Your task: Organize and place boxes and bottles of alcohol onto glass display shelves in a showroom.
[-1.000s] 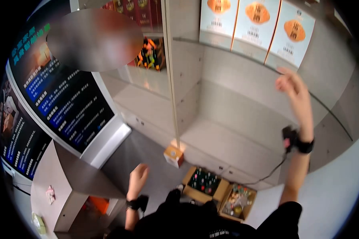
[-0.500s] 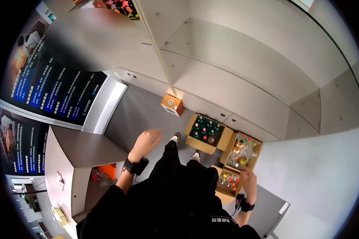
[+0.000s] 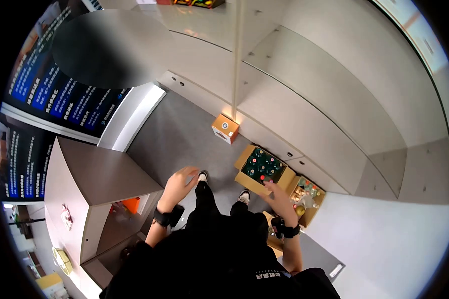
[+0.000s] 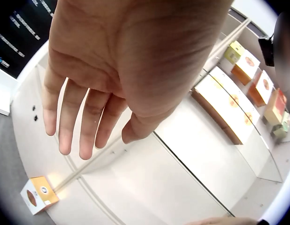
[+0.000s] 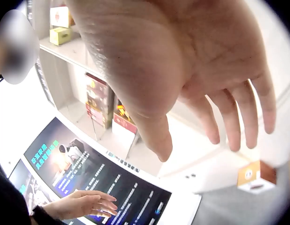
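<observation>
My left hand (image 3: 178, 185) hangs in front of my body with nothing in it. Its fingers extend loosely in the left wrist view. To the right, my right hand (image 3: 280, 200) is above the floor cartons, and from the head it overlaps the near edge of one carton (image 3: 252, 183) filled with green bottles (image 3: 264, 162). The right wrist view shows the right palm and loosely spread fingers holding nothing. A second carton (image 3: 312, 215) with mixed bottles sits beside the first. A third carton (image 3: 274, 243) is mostly hidden behind the right wrist.
A display cabinet (image 3: 304, 129) with glass shelves stands ahead. On the floor at its foot is an orange and white box (image 3: 225, 128). White boxes (image 4: 224, 105) stand on an upper shelf. A curved counter (image 3: 105, 174) is at left, near the dark text panels (image 3: 60, 94).
My right hand came down from the upper glass shelf to beside my body, then forward and left over the cartons. The left hand rose slightly. The head view tilted down toward the floor.
</observation>
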Action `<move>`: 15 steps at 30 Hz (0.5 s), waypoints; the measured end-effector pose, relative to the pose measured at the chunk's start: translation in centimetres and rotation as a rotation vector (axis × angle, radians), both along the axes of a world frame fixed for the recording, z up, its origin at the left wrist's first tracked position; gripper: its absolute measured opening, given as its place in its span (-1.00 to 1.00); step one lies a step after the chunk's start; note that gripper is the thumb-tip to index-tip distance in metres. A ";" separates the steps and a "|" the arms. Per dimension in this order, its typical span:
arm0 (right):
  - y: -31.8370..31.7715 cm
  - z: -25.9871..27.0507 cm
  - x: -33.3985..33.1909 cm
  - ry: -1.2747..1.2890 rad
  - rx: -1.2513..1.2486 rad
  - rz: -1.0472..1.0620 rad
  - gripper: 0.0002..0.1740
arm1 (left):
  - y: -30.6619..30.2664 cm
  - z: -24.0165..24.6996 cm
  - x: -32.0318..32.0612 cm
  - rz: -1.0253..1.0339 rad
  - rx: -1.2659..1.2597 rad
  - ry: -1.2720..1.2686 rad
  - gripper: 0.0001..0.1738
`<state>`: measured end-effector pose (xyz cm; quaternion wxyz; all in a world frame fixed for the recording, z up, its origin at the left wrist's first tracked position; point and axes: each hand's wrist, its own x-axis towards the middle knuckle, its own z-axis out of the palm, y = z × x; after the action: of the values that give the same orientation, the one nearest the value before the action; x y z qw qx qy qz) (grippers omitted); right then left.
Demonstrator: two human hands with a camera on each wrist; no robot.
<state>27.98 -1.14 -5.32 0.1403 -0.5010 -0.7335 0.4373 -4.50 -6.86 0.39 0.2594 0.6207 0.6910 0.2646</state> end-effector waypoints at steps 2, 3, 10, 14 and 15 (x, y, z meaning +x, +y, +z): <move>1.4 -3.8 -3.5 -0.009 -0.073 0.064 -0.42 | -2.1 -1.8 -3.4 0.138 -0.030 -0.050 -0.76; 2.3 -5.8 -5.1 -0.004 -0.147 0.108 -0.37 | -3.1 -2.7 -4.6 0.194 -0.070 -0.044 -0.77; 12.7 -18.2 -17.4 -0.275 -0.204 0.213 -0.15 | -8.3 -10.2 -11.1 0.438 -0.292 -0.220 -0.80; 19.9 -31.8 -20.7 -0.498 -0.116 0.239 -0.14 | -10.8 -14.3 -13.9 0.525 -0.394 -0.239 -0.82; 21.2 -33.4 -22.2 -0.550 -0.048 0.196 -0.13 | -11.6 -15.3 -14.7 0.526 -0.426 -0.253 -0.82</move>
<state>5.81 20.09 -38.76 -0.1185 -0.5307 -0.7784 0.3136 -19.22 -18.47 -14.96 0.3897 0.3160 0.8290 0.2471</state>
